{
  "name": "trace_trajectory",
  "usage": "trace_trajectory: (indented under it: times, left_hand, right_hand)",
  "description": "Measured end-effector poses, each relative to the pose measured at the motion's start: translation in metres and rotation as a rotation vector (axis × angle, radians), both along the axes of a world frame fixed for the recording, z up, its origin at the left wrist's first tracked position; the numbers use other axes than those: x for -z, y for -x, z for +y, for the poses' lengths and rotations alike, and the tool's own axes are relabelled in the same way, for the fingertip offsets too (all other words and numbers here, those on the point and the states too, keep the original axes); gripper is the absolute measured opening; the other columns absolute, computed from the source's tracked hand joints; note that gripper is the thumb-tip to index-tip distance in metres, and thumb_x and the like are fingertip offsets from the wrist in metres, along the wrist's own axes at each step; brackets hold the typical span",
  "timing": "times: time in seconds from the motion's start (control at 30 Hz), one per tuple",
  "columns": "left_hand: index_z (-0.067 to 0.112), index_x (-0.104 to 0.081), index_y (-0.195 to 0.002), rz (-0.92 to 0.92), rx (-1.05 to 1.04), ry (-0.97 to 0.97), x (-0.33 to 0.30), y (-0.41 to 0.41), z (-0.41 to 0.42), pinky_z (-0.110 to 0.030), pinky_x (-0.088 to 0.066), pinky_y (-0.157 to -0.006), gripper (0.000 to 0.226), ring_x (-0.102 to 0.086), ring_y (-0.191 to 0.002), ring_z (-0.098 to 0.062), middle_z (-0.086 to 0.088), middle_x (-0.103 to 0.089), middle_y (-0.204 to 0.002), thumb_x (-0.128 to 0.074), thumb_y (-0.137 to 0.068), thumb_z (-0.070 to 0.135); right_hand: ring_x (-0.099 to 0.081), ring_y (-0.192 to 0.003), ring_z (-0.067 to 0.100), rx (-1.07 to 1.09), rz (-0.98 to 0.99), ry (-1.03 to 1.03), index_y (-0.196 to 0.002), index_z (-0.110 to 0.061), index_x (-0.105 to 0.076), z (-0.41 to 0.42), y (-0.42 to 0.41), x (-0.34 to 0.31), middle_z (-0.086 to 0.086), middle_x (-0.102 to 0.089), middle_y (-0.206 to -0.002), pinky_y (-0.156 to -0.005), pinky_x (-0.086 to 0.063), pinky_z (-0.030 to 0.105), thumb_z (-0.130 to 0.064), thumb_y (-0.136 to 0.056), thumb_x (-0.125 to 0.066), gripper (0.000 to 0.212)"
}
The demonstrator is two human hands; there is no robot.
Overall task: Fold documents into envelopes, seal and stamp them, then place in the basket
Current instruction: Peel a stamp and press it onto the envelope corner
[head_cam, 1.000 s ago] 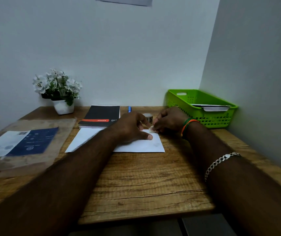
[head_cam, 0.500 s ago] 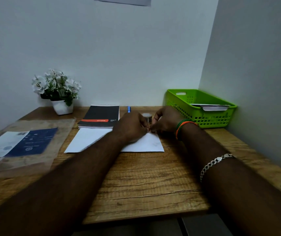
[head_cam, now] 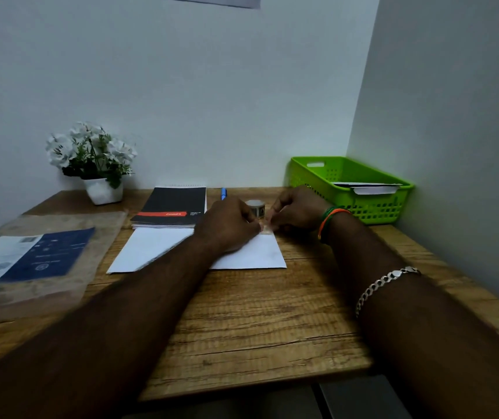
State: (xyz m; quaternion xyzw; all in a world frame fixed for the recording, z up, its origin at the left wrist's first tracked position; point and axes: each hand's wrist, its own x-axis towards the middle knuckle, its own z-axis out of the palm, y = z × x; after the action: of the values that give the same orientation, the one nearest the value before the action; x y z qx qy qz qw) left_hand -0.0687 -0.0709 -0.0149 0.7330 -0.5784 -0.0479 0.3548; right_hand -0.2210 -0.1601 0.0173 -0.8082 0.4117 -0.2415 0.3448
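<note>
The light is dim and cool, even across the wall, with no glare and only faint shadows. Both forearms smear with motion blur from 6 to 8 o'clock. The plastic sleeve at 9 o'clock looks soft. Wide-angle bending tilts the side wall at 3 o'clock.

We see a white envelope on a brown, wood-grained desk. The basket is bright green with a perforated grid wall, and white paper lies in it. The notebook is black with a red band. The pen is blue. White flowers with green leaves stand in a white pot. A leaflet is dark blue and white. Our wristbands are orange and green; the chain is silver.
</note>
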Motion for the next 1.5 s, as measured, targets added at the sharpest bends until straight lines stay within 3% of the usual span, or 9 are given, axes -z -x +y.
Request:
trace_trajectory:
  times: [0.17, 0.3, 0.43, 0.53, 0.8, 1.0, 1.23, 1.4, 1.5]
  left_hand:
    - [0.025, -0.079, -0.074, 0.011, 0.009, -0.011, -0.002, 0.000, -0.002, -0.038, -0.060, -0.081, 0.007, -0.068, -0.081, -0.007, 0.011, -0.074, -0.075, -0.082, -0.078, 0.030]
    - [0.022, -0.081, -0.079, 0.011, 0.053, -0.029, -0.003, -0.002, -0.002, -0.035, -0.060, -0.085, 0.004, -0.068, -0.084, -0.004, 0.011, -0.076, -0.081, -0.083, -0.079, 0.026]
    - [0.020, -0.082, -0.082, 0.038, 0.081, -0.055, -0.006, -0.004, 0.000, -0.031, -0.060, -0.085, 0.004, -0.068, -0.084, -0.001, 0.009, -0.077, -0.083, -0.083, -0.079, 0.022]
    - [0.021, -0.082, -0.084, 0.060, 0.076, -0.070, -0.007, -0.004, 0.001, -0.029, -0.059, -0.083, 0.006, -0.068, -0.085, -0.003, 0.009, -0.077, -0.085, -0.084, -0.079, 0.023]
    - [0.026, -0.083, -0.091, 0.049, 0.026, -0.075, -0.006, 0.000, 0.001, -0.028, -0.058, -0.088, 0.015, -0.067, -0.093, -0.004, 0.009, -0.077, -0.099, -0.082, -0.076, 0.024]
    - [0.026, -0.079, -0.079, 0.058, 0.005, -0.063, -0.002, -0.001, -0.002, -0.021, -0.051, -0.069, 0.010, -0.066, -0.085, -0.004, 0.014, -0.073, -0.082, -0.083, -0.070, 0.027]
    - [0.030, -0.062, -0.096, 0.136, 0.010, -0.059, -0.002, -0.006, 0.001, -0.034, -0.057, -0.075, 0.038, -0.068, -0.083, -0.014, 0.003, -0.070, -0.089, -0.088, -0.068, 0.031]
    - [0.029, -0.066, -0.097, 0.149, 0.030, -0.101, -0.004, -0.008, 0.003, -0.027, -0.053, -0.074, 0.027, -0.066, -0.088, -0.011, 0.004, -0.070, -0.094, -0.083, -0.077, 0.023]
    - [0.028, -0.069, -0.100, 0.148, 0.053, -0.135, -0.005, -0.009, 0.005, -0.024, -0.047, -0.071, 0.022, -0.063, -0.092, -0.009, 0.007, -0.067, -0.097, -0.076, -0.084, 0.015]
  right_hand:
    - [-0.060, -0.066, 0.008, -0.078, 0.072, 0.056, -0.092, 0.003, -0.079, 0.000, 0.001, 0.003, 0.006, -0.071, -0.072, -0.068, -0.051, 0.019, 0.005, -0.077, -0.079, 0.015]
    - [-0.060, -0.064, 0.008, -0.028, 0.103, 0.064, -0.091, 0.003, -0.079, -0.003, -0.001, 0.004, 0.000, -0.071, -0.068, -0.063, -0.052, 0.018, 0.004, -0.075, -0.079, 0.015]
    - [-0.064, -0.068, 0.025, 0.094, 0.068, 0.068, -0.083, 0.004, -0.075, -0.005, -0.003, 0.006, 0.018, -0.072, -0.076, -0.067, -0.055, 0.035, 0.005, -0.078, -0.071, 0.006]
    - [-0.058, -0.056, 0.017, 0.026, 0.007, 0.059, -0.087, 0.004, -0.075, -0.004, -0.001, 0.005, 0.006, -0.065, -0.060, -0.055, -0.050, 0.023, 0.009, -0.079, -0.068, 0.013]
    - [-0.064, -0.080, 0.013, -0.016, 0.149, 0.127, -0.091, -0.004, -0.081, -0.005, -0.001, 0.004, 0.014, -0.078, -0.092, -0.085, -0.057, 0.032, -0.005, -0.076, -0.082, 0.015]
    - [-0.064, -0.079, 0.015, -0.064, 0.101, 0.147, -0.089, -0.007, -0.080, 0.000, 0.001, 0.002, 0.014, -0.076, -0.090, -0.082, -0.056, 0.030, -0.002, -0.078, -0.078, 0.012]
    - [-0.059, -0.077, 0.013, -0.145, 0.169, 0.092, -0.093, -0.010, -0.080, 0.002, 0.004, -0.002, 0.005, -0.070, -0.080, -0.075, -0.049, 0.025, 0.001, -0.078, -0.078, 0.019]
    - [-0.060, -0.063, 0.013, -0.067, 0.080, 0.042, -0.075, -0.015, -0.072, 0.003, 0.004, -0.003, 0.005, -0.068, -0.073, -0.056, -0.049, 0.019, 0.006, -0.076, -0.076, 0.021]
    - [-0.057, -0.059, 0.010, -0.056, 0.062, 0.055, -0.075, -0.017, -0.070, 0.006, 0.000, 0.001, 0.001, -0.067, -0.070, -0.054, -0.045, 0.018, -0.008, -0.074, -0.085, 0.017]
